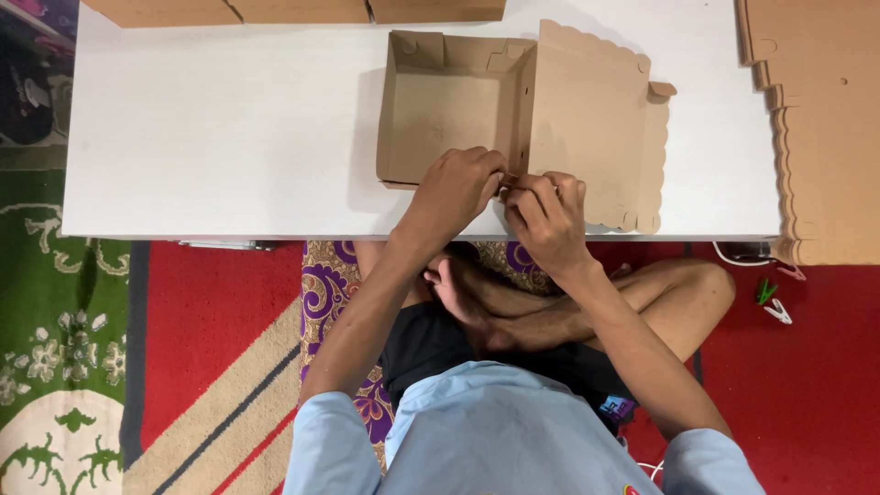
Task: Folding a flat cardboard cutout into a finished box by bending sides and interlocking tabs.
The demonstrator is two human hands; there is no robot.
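Observation:
A brown cardboard box [449, 110] lies open on a low white table [220, 128], its scalloped lid [591, 119] folded out to the right. My left hand [458, 188] grips the box's near right corner, fingers curled over the front wall. My right hand [545, 213] pinches a small flap at that same corner, where tray and lid meet. The two hands touch each other there. The corner itself is hidden beneath my fingers.
A stack of flat scalloped cardboard blanks [820, 128] covers the table's right end. More cardboard [293, 9] lies along the far edge. I sit cross-legged on patterned rugs [211, 339]. Green and white clips [770, 302] lie on the red rug at right.

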